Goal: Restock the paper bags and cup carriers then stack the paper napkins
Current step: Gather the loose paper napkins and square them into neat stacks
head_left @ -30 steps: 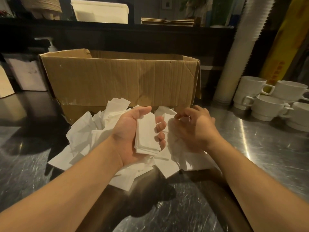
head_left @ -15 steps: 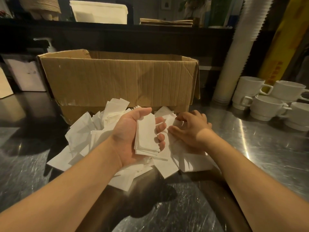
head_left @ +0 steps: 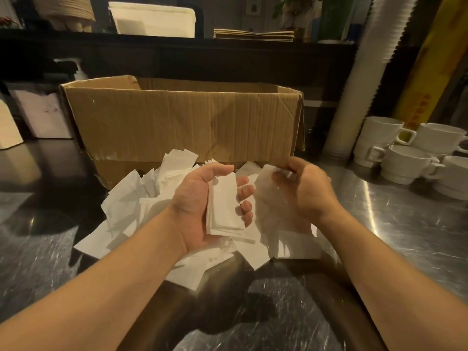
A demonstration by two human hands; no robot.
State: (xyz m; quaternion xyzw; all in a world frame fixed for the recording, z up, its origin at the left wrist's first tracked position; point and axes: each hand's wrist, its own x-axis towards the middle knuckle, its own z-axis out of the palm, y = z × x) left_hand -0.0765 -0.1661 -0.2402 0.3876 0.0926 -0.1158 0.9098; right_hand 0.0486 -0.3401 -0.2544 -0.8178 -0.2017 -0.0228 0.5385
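Observation:
My left hand [head_left: 202, 203], palm up, grips a neat stack of white folded napkins [head_left: 224, 206] between thumb and fingers. Just to its right, my right hand [head_left: 309, 191] pinches a single napkin [head_left: 268, 178], blurred by motion, lifted above the pile. A loose heap of white napkins [head_left: 131, 206] lies scattered on the steel counter [head_left: 405, 236] under both hands, in front of an open cardboard box [head_left: 182, 125].
White stacked mugs [head_left: 410, 153] crowd the right side of the counter, beside a tall sleeve of paper cups [head_left: 362, 79]. On the dark back shelf lie flat brown paper bags [head_left: 253, 35] and a white bin [head_left: 152, 20]. A pump bottle [head_left: 79, 72] stands behind the box.
My right hand picked a napkin out of the pile and raised it up and slightly right. The left hand kept its stack almost still.

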